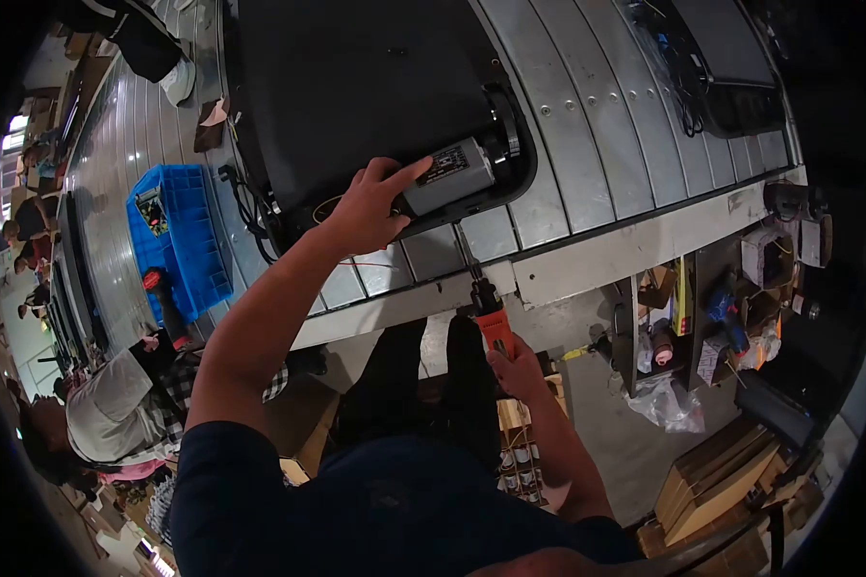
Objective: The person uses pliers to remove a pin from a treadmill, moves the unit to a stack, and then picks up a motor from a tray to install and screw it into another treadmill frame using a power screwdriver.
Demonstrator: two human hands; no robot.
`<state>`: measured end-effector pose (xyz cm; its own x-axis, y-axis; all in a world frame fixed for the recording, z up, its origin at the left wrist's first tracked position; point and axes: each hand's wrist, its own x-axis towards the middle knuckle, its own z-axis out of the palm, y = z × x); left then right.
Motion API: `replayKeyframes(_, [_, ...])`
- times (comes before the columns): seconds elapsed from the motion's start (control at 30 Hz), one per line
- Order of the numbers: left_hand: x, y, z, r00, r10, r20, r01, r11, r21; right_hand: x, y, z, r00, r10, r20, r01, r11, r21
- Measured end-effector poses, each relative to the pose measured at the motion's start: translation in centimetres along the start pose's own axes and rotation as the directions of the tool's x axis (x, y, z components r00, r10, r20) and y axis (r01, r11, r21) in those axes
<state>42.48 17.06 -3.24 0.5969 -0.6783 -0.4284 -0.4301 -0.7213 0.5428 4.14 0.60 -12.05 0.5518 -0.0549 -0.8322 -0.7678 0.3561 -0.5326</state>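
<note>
My left hand (pixel 364 207) grips the near-left end of a grey cylindrical motor (pixel 457 175) with a printed label, index finger stretched along its top and thumb on the near side. The motor sits in a corner of a large black machine frame (pixel 356 87), beside a dark pulley wheel (pixel 503 120). Low in front of the bench edge, my right hand (pixel 520 370) is wrapped around an orange power screwdriver (pixel 496 330). Its long thin shaft points up past the bench edge, the tip close to the frame's near rim. A thin red wire (pixel 366 263) hangs below my left hand.
The frame lies on a metal slat conveyor (pixel 573 106). Left stand a blue bin (pixel 202 240) with a red-and-black tool (pixel 164 298) and a seated person (pixel 115 409). Another person's shoe (pixel 177 82) is upper left. Shelving (pixel 683 317) and cardboard (pixel 712 486) stand right.
</note>
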Motion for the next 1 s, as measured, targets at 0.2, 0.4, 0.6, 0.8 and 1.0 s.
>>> replayKeyframes(0.2, [-0.2, 0.6, 2.2, 0.981, 0.059, -0.185, -0.043, 0.995, 0.087, 1.5, 2.6, -0.2, 0.989, -0.148, 0.013, 0.148, 0.986, -0.075])
replayKeyframes(0.4, [-0.1, 0.6, 3.2, 0.951, 0.171, -0.258, -0.110, 0.965, 0.238, 1.0, 1.6, 0.0, 0.990, -0.141, 0.011, 0.142, 0.986, -0.090])
replayKeyframes(0.6, [-0.5, 1.1, 4.9, 0.917, 0.235, -0.323, -0.086, 0.905, 0.416, 0.9, 1.0, 0.3, 0.990, -0.141, -0.016, 0.137, 0.978, -0.156])
replayKeyframes(0.8, [0.9, 3.2, 3.8, 0.939, 0.148, -0.310, -0.040, 0.943, 0.331, 0.5, -0.3, -0.3, 0.987, -0.158, 0.012, 0.158, 0.977, -0.146])
replayKeyframes(1.0, [5.1, 7.8, 7.2, 0.864, 0.031, -0.503, 0.148, 0.938, 0.313, 0.9, -0.2, -0.6, 0.993, -0.119, 0.017, 0.120, 0.981, -0.155])
